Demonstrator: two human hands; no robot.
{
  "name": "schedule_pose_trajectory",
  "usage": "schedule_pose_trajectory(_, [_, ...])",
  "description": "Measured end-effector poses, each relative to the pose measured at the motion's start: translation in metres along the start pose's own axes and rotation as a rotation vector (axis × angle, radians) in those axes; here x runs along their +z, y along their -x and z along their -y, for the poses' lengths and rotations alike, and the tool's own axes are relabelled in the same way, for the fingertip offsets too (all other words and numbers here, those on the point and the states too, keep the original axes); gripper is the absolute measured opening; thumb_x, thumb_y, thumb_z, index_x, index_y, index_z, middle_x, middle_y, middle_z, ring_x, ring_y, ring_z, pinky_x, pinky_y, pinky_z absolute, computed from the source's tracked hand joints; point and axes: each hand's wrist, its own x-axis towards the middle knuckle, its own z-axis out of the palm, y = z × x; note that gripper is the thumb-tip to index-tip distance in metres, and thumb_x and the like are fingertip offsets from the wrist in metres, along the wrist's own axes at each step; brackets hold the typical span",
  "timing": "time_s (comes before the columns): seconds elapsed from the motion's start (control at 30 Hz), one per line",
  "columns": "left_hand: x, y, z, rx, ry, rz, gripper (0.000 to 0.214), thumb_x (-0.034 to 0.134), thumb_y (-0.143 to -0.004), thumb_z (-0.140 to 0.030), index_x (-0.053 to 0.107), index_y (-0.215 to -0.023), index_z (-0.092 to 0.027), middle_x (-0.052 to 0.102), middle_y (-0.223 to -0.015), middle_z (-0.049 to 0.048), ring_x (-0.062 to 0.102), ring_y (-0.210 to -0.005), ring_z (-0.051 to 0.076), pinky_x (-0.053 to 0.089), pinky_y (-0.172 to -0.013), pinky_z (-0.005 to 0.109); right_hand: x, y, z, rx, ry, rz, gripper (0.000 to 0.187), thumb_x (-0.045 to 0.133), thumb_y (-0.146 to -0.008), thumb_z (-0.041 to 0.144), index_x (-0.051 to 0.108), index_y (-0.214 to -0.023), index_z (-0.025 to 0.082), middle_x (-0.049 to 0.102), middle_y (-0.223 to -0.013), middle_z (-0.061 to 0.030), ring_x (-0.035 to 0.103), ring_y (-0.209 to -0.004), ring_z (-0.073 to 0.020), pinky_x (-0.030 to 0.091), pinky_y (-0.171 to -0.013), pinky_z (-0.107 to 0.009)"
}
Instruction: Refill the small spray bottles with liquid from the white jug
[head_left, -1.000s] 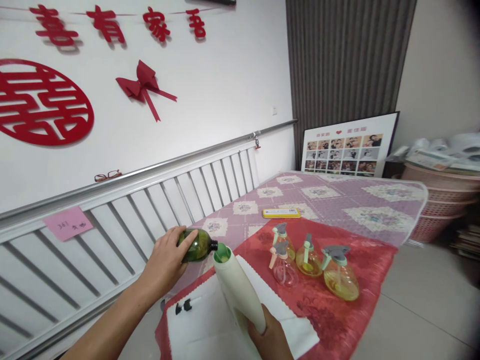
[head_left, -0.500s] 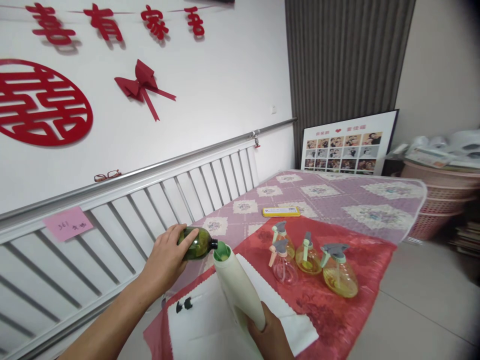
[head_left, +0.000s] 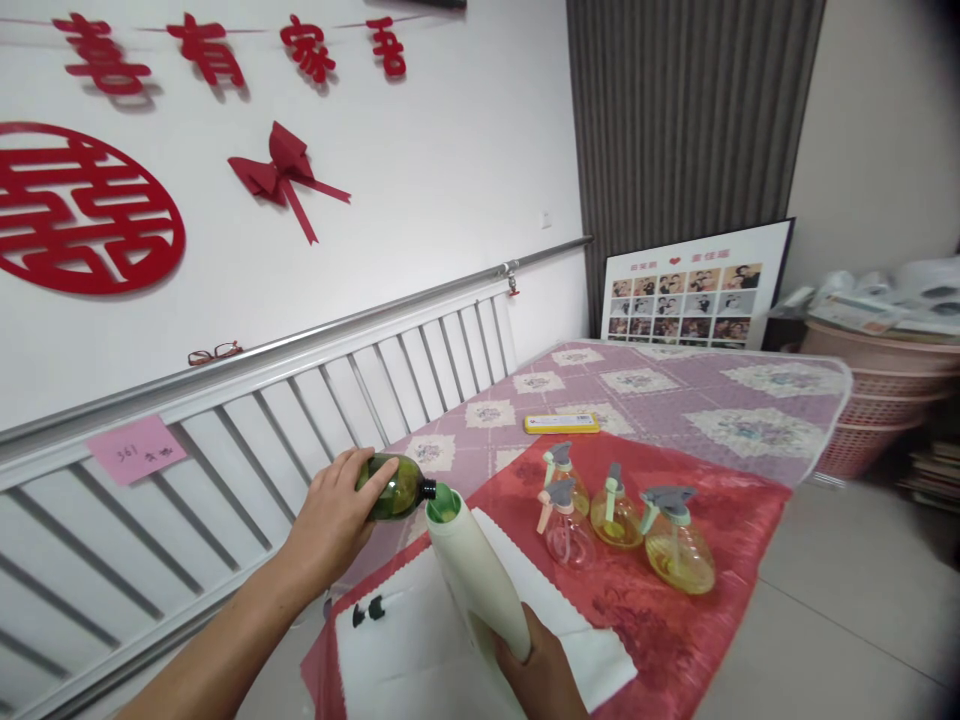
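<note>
My left hand (head_left: 341, 510) is closed around a dark green bottle (head_left: 401, 487), tipped on its side with its black neck at the mouth of a pale container. That pale green-white container (head_left: 480, 575), which looks like a tall jug with a green inner rim, leans toward the bottle. My right hand (head_left: 536, 665) grips it near its lower end. Whether liquid is flowing cannot be made out. Below lies a white cloth (head_left: 405, 650) with small black pieces (head_left: 369, 610) on it. To the right stand several spray bottles, among them a yellow-filled spray bottle (head_left: 680, 555) and a pink-trigger spray bottle (head_left: 570, 540).
A red cloth (head_left: 675, 650) covers the near part of the table, over a purple patterned tablecloth (head_left: 645, 380). A yellow flat box (head_left: 562, 424) lies behind the spray bottles. Along the left runs a white radiator (head_left: 247, 480). Pink baskets (head_left: 855, 440) stand at the right.
Both hands, the tipped bottle and the container stay in nearly the same place. The view has shifted very slightly.
</note>
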Motion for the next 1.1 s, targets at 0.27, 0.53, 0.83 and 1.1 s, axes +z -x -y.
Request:
schedule_pose_trajectory(0.27, [-0.004, -0.001, -0.002, 0.01, -0.039, 0.006, 0.068, 0.055, -0.077, -0.008, 0.035, -0.139, -0.028, 0.041, -0.137, 0.0154, 0.039, -0.125, 0.035, 0.043, -0.093, 0.05, 0.005, 0.001, -0.009, -0.018, -0.031, -0.029, 0.022, 0.058, -0.074, 0.032, 0.068, -0.088, 0.019, 0.074, -0.078, -0.0039, 0.069, -0.073, -0.0225, 0.053, -0.065, -0.027])
schedule_pose_trajectory(0.53, [-0.002, -0.001, -0.002, 0.02, -0.051, 0.003, 0.068, 0.055, -0.078, -0.008, 0.035, -0.14, -0.027, 0.041, -0.136, 0.0161, 0.039, -0.125, 0.035, 0.043, -0.093, 0.05, 0.006, 0.001, -0.012, -0.039, -0.043, -0.027, 0.019, 0.058, -0.073, 0.028, 0.069, -0.087, 0.021, 0.075, -0.079, -0.0034, 0.07, -0.073, -0.023, 0.054, -0.064, -0.027])
schedule_pose_trajectory(0.83, [-0.004, -0.001, -0.004, 0.011, -0.063, 0.008, 0.069, 0.055, -0.077, -0.007, 0.036, -0.14, -0.028, 0.042, -0.137, 0.0158, 0.039, -0.125, 0.035, 0.043, -0.094, 0.051, 0.005, 0.002, -0.006, -0.039, -0.065, -0.076, 0.018, 0.058, -0.073, 0.028, 0.069, -0.084, 0.02, 0.074, -0.074, -0.0021, 0.069, -0.068, -0.0215, 0.052, -0.061, -0.025])
schedule_pose_trajectory(1.1, [-0.003, -0.001, -0.003, 0.014, -0.065, 0.007, 0.068, 0.055, -0.077, -0.007, 0.037, -0.139, -0.028, 0.042, -0.137, 0.0158, 0.04, -0.125, 0.035, 0.043, -0.095, 0.051, 0.004, 0.0, -0.01, -0.046, -0.055, -0.032, 0.02, 0.06, -0.072, 0.03, 0.07, -0.086, 0.019, 0.074, -0.075, -0.0027, 0.069, -0.07, -0.0229, 0.053, -0.062, -0.027])
